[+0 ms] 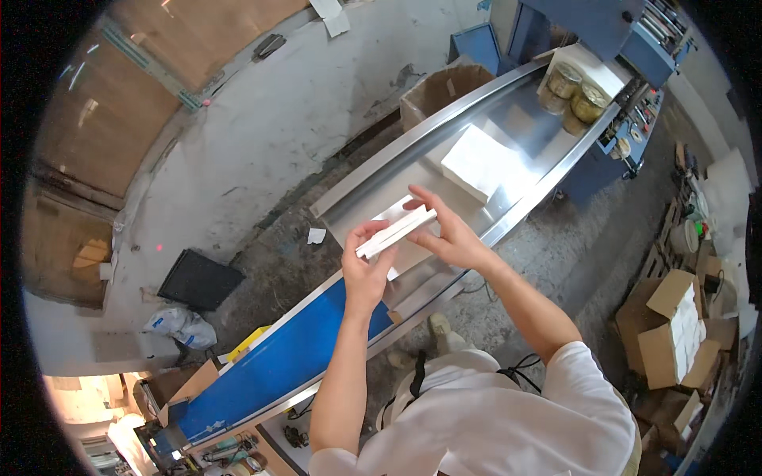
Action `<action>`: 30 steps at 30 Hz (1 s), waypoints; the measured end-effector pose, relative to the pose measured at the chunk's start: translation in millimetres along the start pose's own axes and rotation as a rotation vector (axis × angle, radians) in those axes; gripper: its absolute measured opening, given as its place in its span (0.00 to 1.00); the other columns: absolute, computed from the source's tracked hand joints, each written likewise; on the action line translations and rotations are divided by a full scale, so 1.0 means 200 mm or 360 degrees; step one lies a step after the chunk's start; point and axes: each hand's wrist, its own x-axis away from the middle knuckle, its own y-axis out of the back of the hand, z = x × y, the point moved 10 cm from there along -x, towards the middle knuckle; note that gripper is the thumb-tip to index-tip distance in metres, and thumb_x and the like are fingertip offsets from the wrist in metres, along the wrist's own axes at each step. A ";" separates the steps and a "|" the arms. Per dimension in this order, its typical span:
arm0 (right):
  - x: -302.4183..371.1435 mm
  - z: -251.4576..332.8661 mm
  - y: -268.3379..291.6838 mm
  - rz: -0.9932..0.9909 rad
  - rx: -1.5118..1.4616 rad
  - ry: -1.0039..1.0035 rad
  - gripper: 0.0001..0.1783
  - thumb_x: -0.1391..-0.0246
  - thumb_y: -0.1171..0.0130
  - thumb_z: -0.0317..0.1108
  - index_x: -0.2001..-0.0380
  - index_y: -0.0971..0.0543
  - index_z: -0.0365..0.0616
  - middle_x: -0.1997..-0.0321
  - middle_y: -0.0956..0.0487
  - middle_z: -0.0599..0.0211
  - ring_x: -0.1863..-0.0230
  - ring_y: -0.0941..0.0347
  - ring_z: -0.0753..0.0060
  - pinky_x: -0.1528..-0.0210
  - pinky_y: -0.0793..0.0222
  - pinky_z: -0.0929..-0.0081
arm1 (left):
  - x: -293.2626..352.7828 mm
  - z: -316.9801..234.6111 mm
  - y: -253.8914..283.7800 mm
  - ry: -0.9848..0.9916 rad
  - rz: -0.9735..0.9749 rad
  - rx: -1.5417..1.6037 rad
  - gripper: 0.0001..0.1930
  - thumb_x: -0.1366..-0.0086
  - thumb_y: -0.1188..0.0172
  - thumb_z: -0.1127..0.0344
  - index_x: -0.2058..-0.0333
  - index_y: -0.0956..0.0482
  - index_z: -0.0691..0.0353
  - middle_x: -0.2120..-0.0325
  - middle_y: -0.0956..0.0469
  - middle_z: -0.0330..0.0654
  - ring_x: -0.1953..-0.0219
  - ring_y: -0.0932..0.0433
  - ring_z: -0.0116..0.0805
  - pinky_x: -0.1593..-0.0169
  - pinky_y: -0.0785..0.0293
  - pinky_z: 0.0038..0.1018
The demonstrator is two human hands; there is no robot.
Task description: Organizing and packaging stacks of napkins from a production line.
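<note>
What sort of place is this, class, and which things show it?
Probably a workshop or small factory: a long blue conveyor-like belt adjoins a metal worktop, and an open cardboard box stands off to the right.

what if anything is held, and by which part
A stack of white sheets, by its ends: left grip at the left, right grip at the right.

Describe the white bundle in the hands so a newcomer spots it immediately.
Find the long, shiny grey metal table running from the upper right toward the flat blue strip. Over its lower-left end, the person's left hand and right hand hold a narrow-looking white bundle. Unlike the broad white rectangular stack lying farther up the table, it is gripped between fingers.
</note>
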 end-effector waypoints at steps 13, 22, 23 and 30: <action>-0.04 -0.04 -0.02 -0.0004 0.0124 -0.0019 0.34 0.40 0.45 0.35 0.34 0.44 0.41 0.41 0.31 0.51 0.40 0.35 0.62 0.40 0.39 0.67 | -0.03 0.06 0.04 0.0012 -0.0021 -0.0003 0.18 0.34 0.42 0.71 0.49 0.35 0.66 0.57 0.27 0.40 0.56 0.28 0.25 0.51 0.31 0.23; -0.14 -0.05 0.09 -0.0044 -0.0139 -0.0325 0.21 0.39 0.45 0.32 0.45 0.32 0.37 0.63 0.22 0.64 0.64 0.26 0.80 0.62 0.29 0.81 | -0.19 -0.01 0.15 0.0332 -0.0088 0.0274 0.17 0.31 0.46 0.65 0.48 0.29 0.69 0.54 0.22 0.45 0.54 0.23 0.31 0.50 0.28 0.26; -0.13 -0.08 0.08 -0.0023 -0.0182 -0.0458 0.20 0.39 0.44 0.32 0.46 0.32 0.37 0.65 0.22 0.64 0.66 0.26 0.80 0.65 0.29 0.81 | -0.19 0.08 0.15 0.0511 -0.0039 0.0372 0.17 0.31 0.45 0.65 0.48 0.30 0.69 0.54 0.23 0.46 0.53 0.22 0.32 0.51 0.27 0.26; -0.07 -0.26 0.10 -0.0108 0.0090 -0.0554 0.22 0.48 0.39 0.32 0.51 0.29 0.34 0.70 0.19 0.55 0.69 0.21 0.71 0.67 0.27 0.73 | -0.10 0.30 0.20 0.0770 0.0013 0.0148 0.23 0.33 0.43 0.65 0.43 0.36 0.68 0.55 0.23 0.48 0.59 0.21 0.34 0.61 0.24 0.28</action>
